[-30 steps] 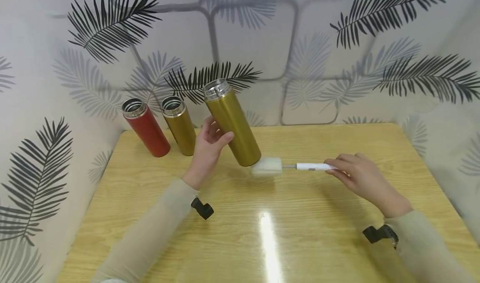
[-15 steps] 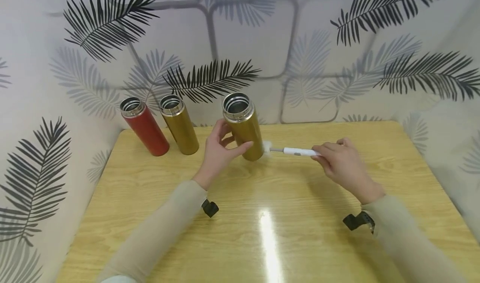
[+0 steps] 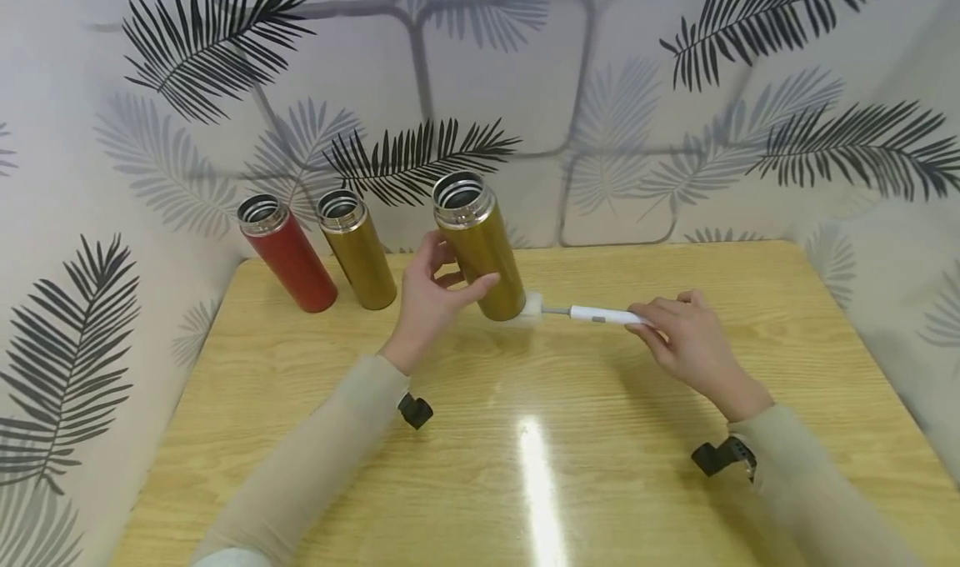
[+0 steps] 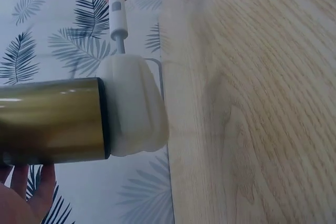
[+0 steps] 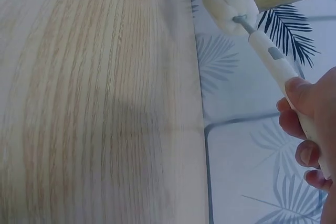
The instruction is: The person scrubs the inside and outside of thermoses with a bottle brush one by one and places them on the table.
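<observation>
My left hand [image 3: 429,302] grips a gold thermos bottle [image 3: 489,254] with no lid, lifted above the table and leaning, its steel mouth up and tipped left. In my right hand [image 3: 696,352] is the white handle of a sponge bottle brush [image 3: 600,314]. The brush's cream sponge head [image 4: 135,108] lies against the bottle's base in the left wrist view. In the right wrist view, thumb and fingers [image 5: 300,121] wrap the handle. In the head view, the bottle hides part of the sponge.
A red thermos bottle [image 3: 291,258] and another gold thermos bottle [image 3: 362,254] stand lidless at the back left of the wooden table [image 3: 465,459]. A leaf-patterned wall covering [image 3: 510,75] rises behind the table's back edge.
First the bottle moved right and down, becoming more upright, while the brush moved left and up to its base. Since then both have shifted slightly, the bottle up and left, the brush a little down.
</observation>
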The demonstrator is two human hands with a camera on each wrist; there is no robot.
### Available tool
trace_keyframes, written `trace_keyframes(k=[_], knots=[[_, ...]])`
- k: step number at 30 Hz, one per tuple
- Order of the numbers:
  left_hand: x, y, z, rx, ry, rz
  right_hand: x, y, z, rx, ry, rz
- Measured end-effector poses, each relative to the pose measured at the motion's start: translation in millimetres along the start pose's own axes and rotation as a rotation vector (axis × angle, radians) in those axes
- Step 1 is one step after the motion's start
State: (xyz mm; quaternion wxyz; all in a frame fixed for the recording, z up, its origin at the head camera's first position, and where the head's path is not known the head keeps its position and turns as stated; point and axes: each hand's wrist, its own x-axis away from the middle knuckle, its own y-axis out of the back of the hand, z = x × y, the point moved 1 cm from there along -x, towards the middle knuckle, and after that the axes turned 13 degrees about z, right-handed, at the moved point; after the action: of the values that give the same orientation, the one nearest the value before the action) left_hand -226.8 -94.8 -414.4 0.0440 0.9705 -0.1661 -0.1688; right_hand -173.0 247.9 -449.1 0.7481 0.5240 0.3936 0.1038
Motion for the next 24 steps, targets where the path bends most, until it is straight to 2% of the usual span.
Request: trace_keyframes(k=[4,8,11,14,19,24], knots=[[0.1,-6.1,-0.4,-0.005,-0.021,0.039,1.3,-3.6,-5.7,0.004,-0.022,0.004],[-1.1,-10.1,0.7,-0.015,-0.009,0.035,-2.7,-12.2,-2.9,-0.002,-0.003,0.018],[-2.6,-8.5,1.0,-0.049,0.016,0.003,-4.6,-15.6,2.2,-0.016,0.019,0.03],[-4.0,-2.4,4.3,-0.125,0.05,-0.048,0.7,-11.7,6.0,-0.033,0.027,0.059],[-3.2,13.6,21.6,-0.234,0.115,-0.132,19.5,7.8,6.3,-0.032,0.018,0.095],[-5.8,22.7,41.4,-0.191,0.15,-0.193,35.1,17.7,1.7,-0.046,-0.031,0.097]])
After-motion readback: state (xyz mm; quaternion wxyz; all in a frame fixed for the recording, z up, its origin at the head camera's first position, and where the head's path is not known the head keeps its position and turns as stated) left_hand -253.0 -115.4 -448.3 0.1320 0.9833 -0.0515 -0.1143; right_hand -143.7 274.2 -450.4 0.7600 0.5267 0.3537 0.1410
